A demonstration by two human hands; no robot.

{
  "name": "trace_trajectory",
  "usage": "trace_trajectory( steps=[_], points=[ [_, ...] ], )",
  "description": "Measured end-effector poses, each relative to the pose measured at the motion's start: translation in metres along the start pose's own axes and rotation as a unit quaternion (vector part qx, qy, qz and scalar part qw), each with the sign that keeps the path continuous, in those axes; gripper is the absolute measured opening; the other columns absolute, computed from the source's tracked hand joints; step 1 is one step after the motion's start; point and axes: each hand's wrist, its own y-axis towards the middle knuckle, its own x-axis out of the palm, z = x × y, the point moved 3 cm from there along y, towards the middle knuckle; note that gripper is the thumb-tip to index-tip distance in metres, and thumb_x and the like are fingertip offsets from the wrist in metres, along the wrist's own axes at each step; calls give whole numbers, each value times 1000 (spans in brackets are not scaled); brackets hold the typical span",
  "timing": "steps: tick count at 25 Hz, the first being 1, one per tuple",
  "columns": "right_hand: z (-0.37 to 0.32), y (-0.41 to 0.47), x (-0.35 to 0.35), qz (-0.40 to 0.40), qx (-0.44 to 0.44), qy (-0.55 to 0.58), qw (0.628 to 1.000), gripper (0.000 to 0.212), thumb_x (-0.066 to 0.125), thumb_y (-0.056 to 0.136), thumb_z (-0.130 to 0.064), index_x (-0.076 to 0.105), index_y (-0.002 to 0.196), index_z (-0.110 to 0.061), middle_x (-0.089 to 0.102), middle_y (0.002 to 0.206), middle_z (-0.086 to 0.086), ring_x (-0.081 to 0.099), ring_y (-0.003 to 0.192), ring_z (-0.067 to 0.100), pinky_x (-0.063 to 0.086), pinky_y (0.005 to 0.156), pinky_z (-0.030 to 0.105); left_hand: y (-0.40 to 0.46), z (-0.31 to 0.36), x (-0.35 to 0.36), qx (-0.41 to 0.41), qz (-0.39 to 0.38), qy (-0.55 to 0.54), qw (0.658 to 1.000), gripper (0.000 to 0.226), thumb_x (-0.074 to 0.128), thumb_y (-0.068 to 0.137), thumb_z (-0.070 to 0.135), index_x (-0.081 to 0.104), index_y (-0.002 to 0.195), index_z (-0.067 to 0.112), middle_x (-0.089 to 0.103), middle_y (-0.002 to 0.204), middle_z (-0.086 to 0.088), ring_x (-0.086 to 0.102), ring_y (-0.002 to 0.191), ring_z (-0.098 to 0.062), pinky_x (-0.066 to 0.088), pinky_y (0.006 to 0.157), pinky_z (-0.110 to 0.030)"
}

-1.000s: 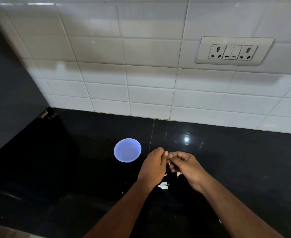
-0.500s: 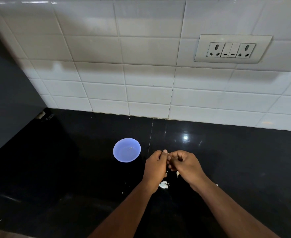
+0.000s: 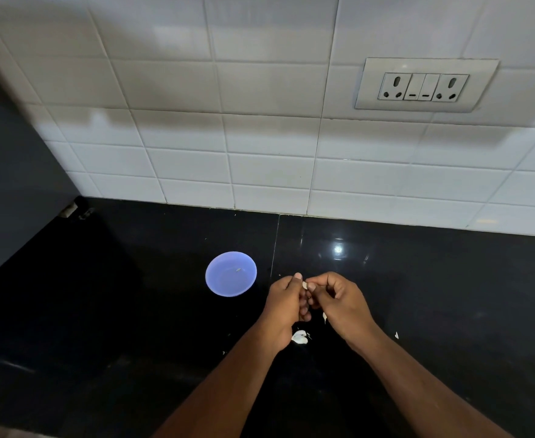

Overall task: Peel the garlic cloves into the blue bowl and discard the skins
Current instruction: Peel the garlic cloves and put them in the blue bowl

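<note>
My left hand (image 3: pixel 286 306) and my right hand (image 3: pixel 338 303) meet above the black counter, just right of the blue bowl (image 3: pixel 231 274). Between their fingertips they pinch a small pale garlic clove (image 3: pixel 305 285), most of it hidden by the fingers. A tiny pale scrap lies inside the bowl. White garlic skins (image 3: pixel 299 337) lie on the counter under my hands, with a smaller piece (image 3: pixel 324 317) beside my right palm.
The glossy black counter (image 3: pixel 433 295) runs back to a white tiled wall (image 3: pixel 259 137) with a double socket plate (image 3: pixel 425 86). A dark panel (image 3: pixel 10 172) stands at the left. A small white skin fleck (image 3: pixel 396 335) lies right of my right wrist.
Both hands stay together at the same spot, fingers shifting slightly on the clove. The view has dipped a little; the bowl has not moved.
</note>
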Motion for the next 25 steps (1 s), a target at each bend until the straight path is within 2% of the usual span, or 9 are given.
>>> trace_trajectory(
  steps=[6, 8, 10, 13, 16, 18, 21, 23, 25],
  points=[
    [5, -3, 0, 15, 34, 73, 997, 11, 65, 101, -9, 76, 104, -10, 79, 90, 9, 75, 83, 20, 60, 77, 26, 3, 3, 0, 35, 31, 65, 997, 30, 48, 111, 26, 58, 93, 5, 58, 68, -4, 54, 56, -11, 49, 52, -25],
    [7, -1, -4, 27, 41, 72, 996, 10, 70, 99, -10, 77, 103, -14, 79, 91, 8, 75, 87, 23, 61, 80, 32, -2, 4, 0, 66, 30, 81, 994, 25, 48, 111, 23, 59, 101, 3, 63, 74, -4, 60, 62, -9, 53, 57, -24],
    [8, 1, -9, 32, 47, 74, 996, 9, 73, 96, -12, 78, 102, -16, 79, 93, 9, 75, 90, 27, 62, 84, 36, -7, 5, -2, 108, 7, 98, 989, 16, 56, 108, 21, 65, 106, 8, 70, 83, -6, 65, 69, -9, 56, 63, -25],
    [5, 1, -14, 29, 50, 78, 995, 8, 74, 95, -13, 80, 100, -14, 79, 92, 8, 74, 85, 20, 61, 81, 30, -12, 8, -8, 174, 25, 142, 974, 4, 69, 100, 18, 71, 97, 16, 75, 87, -2, 68, 71, -7, 58, 64, -27],
    [1, 1, -15, 13, 56, 93, 994, 8, 73, 96, -12, 80, 100, -10, 78, 90, 15, 70, 79, 17, 60, 74, 25, -12, 11, -8, 211, 55, 171, 961, 7, 72, 97, 15, 72, 91, 18, 73, 82, 0, 66, 69, -7, 58, 62, -30],
    [1, 1, -16, -8, 68, 112, 991, 10, 72, 97, -13, 79, 103, -8, 76, 93, 20, 68, 80, 18, 59, 73, 26, -12, 11, -8, 202, 39, 143, 968, 5, 70, 98, 13, 71, 93, 15, 73, 79, -2, 66, 69, -12, 57, 62, -30],
    [0, 0, -17, -41, 73, 149, 985, 14, 69, 99, -12, 79, 108, -8, 77, 95, 18, 69, 83, 19, 60, 78, 29, -13, 7, -6, 137, -5, -2, 991, 6, 67, 101, 11, 70, 99, 6, 72, 80, -10, 67, 71, -18, 55, 63, -30],
    [-1, 0, -16, -45, 74, 164, 983, 15, 66, 100, -9, 79, 109, -6, 77, 94, 16, 69, 81, 18, 60, 78, 29, -16, 3, 0, 86, -22, -92, 992, 9, 65, 103, 12, 69, 101, 5, 71, 81, -11, 66, 70, -17, 55, 63, -28],
    [0, -1, -14, -48, 81, 178, 980, 17, 64, 101, -8, 78, 109, -4, 76, 94, 17, 67, 79, 16, 60, 76, 28, -17, -1, 5, 55, -20, -132, 990, 10, 61, 105, 12, 68, 100, 6, 69, 79, -8, 65, 67, -14, 56, 63, -27]
  ],
)
